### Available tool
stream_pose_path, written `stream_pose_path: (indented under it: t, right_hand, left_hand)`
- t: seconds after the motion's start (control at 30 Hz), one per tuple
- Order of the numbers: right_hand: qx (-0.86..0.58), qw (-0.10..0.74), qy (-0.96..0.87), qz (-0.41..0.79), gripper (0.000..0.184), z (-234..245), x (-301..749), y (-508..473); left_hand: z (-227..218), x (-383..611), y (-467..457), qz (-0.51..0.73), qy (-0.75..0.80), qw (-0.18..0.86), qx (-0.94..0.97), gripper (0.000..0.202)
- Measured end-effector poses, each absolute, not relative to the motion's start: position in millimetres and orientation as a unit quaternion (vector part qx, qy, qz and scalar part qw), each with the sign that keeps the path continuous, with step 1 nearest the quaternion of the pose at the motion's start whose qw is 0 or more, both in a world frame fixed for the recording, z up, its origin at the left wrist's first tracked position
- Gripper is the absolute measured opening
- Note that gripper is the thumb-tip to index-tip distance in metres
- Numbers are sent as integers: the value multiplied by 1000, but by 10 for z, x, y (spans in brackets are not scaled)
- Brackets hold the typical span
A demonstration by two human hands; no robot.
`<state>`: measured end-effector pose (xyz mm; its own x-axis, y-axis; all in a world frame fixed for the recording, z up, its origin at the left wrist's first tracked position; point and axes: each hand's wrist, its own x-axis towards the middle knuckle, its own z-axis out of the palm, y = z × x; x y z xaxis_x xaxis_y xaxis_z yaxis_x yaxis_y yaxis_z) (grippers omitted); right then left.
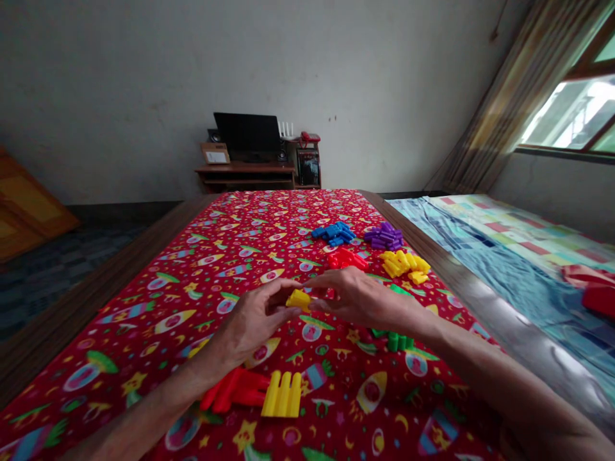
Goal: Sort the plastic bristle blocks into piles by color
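Observation:
Between my two hands, just over the cloth, is a small yellow plastic block (298, 300) with rounded ridges. My left hand (252, 317) pinches its left side between thumb and fingers. From the right, my right hand (353, 296) grips the other end with closed fingertips. Near my left forearm lie a flat yellow ridged piece (282, 395) and red pieces (235, 389), partly hidden by the arm. Green pieces (400, 341) lie beneath my right forearm, which covers part of them. Red blocks (346, 258) sit just beyond my right hand.
Piles of blue blocks (335, 234), purple blocks (384, 237) and yellow blocks (403, 263) lie farther back on the right. A red patterned cloth (230, 256) covers the table. A bed (504, 237) borders the right side; a desk with a monitor (247, 136) stands beyond.

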<state>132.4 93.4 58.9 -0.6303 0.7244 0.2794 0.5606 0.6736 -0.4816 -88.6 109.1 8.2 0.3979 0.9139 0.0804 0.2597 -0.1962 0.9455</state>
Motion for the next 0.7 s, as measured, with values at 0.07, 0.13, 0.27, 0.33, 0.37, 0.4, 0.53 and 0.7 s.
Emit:
stream_pose_path:
  t: [0.07, 0.13, 0.27, 0.33, 0.37, 0.4, 0.53, 0.7]
  right_hand:
    - [-367, 224, -886, 171, 21, 550, 1249, 890]
    - [-381, 235, -877, 176, 24, 547, 1256, 917]
    - [-434, 283, -843, 144, 29, 661, 1500, 1100]
    - [-485, 309, -814, 82, 31, 744, 1716, 1203]
    - [-510, 317, -798, 48, 33, 781, 1843, 1248]
    - [-535, 321, -781, 18, 34, 810, 1978, 1287]
    - [-629, 259, -733, -3, 36, 834, 2536, 1385]
    - [-707, 121, -697, 26, 36, 800, 3073, 1403]
  left_hand:
    - [84, -863, 1054, 366, 416, 477, 682, 43]
    - [81, -860, 1052, 383, 414, 479, 672, 43]
    - [111, -921, 1123, 356, 419, 428, 718, 30]
    - [156, -976, 1148, 312, 420, 394, 756, 24]
    - [184, -1006, 1147, 281, 420, 381, 774, 24]
    - [214, -1037, 1132, 244, 416, 371, 794, 25]
    - [322, -1132, 969, 47, 368, 345, 862, 46]
    - [352, -1099, 763, -38, 344, 291, 892, 46]
